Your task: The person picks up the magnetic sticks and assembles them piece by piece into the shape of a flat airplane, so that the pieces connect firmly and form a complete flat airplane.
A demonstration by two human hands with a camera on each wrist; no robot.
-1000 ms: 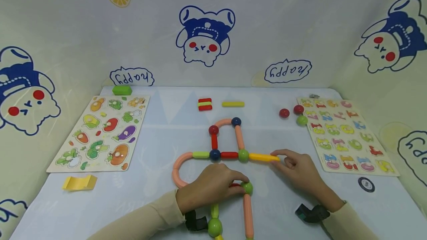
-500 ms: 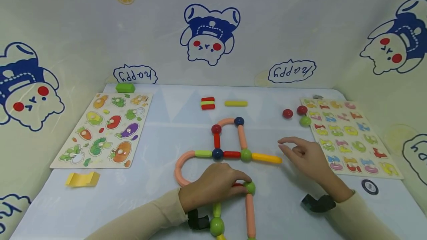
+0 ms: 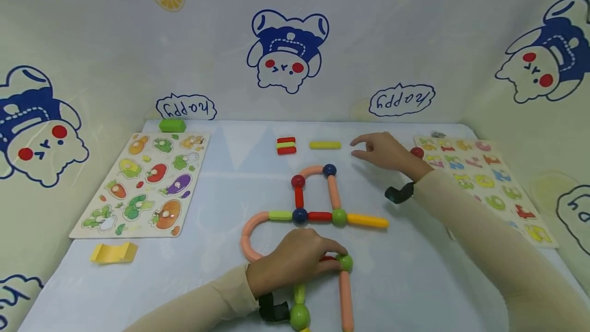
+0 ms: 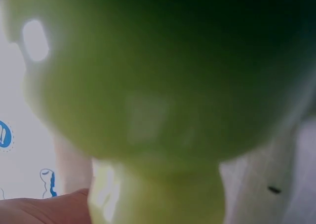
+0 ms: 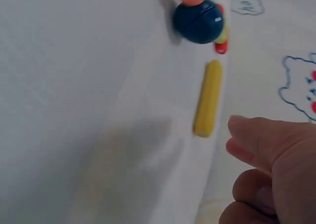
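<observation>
My left hand pinches a green ball between thumb and index finger. A red rod joins this ball under the fingers, and a pink rod runs down from it. Another green ball fills the left wrist view, too close to be sharp. My right hand holds nothing, its thumb and index finger apart. They point at a loose yellow rod, just to their left; the right wrist view shows this yellow rod beyond the fingertips.
The linked figure includes a dark blue ball, a yellow rod and a curved pink rod. Short red and green rods lie at the back. Puzzle boards stand left and right. A yellow block lies front left.
My right hand let go of the yellow rod on the figure, drew back right, then moved to the back of the table beside the loose yellow rod. My left hand stays on the green ball.
</observation>
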